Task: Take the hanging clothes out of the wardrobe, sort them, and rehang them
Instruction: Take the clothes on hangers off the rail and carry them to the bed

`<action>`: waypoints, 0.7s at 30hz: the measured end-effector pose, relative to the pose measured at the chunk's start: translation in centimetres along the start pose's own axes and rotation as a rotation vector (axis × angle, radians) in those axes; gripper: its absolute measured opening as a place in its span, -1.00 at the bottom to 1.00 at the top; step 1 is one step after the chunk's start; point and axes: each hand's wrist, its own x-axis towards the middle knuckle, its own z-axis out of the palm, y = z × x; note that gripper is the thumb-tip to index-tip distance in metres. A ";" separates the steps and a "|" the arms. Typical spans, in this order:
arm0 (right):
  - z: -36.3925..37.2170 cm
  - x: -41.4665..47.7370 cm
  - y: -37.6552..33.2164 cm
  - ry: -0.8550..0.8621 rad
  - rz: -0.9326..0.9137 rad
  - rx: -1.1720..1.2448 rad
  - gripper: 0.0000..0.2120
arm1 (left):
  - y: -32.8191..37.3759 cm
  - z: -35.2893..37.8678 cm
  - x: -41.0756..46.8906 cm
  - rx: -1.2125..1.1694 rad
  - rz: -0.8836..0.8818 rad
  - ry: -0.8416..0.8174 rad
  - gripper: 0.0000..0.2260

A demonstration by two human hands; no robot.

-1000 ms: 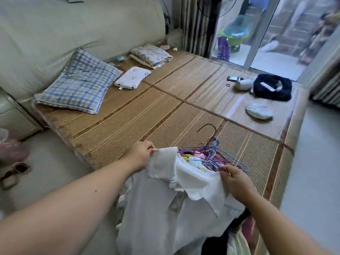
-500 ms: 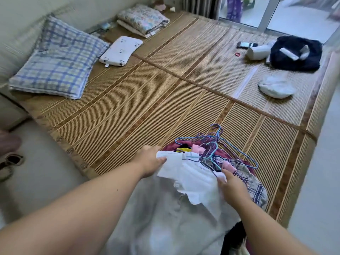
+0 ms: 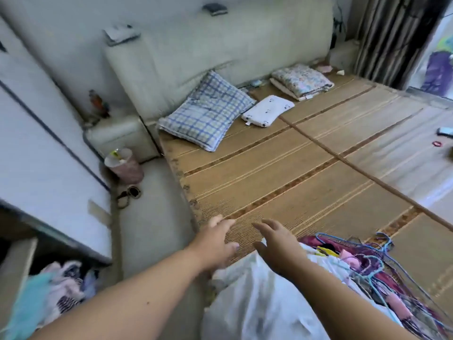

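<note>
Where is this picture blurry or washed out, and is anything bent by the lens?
Head view: motion blur smears the wardrobe door and the clothes lower left; the left hand and right hand are soft-edged. Head view: window light glares off the mat at right, washing out its weave. Head view: the wide lens bows the door's straight lines; the plaid pillow reads clearest.

Blue-checked pillow [image 3: 208, 116], white garment [image 3: 259, 303]
</note>
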 end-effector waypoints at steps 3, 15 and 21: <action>-0.8 2.6 -9.2 0.009 -0.243 -0.049 -0.50 | -4.5 -6.4 -5.1 0.010 -0.069 0.179 -0.42; -0.2 3.6 -46.1 0.052 -0.958 -0.069 -0.47 | -19.8 -26.7 -32.1 0.271 -0.442 0.749 -0.36; -1.0 0.2 -60.1 0.092 -1.210 0.023 -0.46 | -22.1 -32.3 -43.8 0.607 -0.667 1.007 -0.35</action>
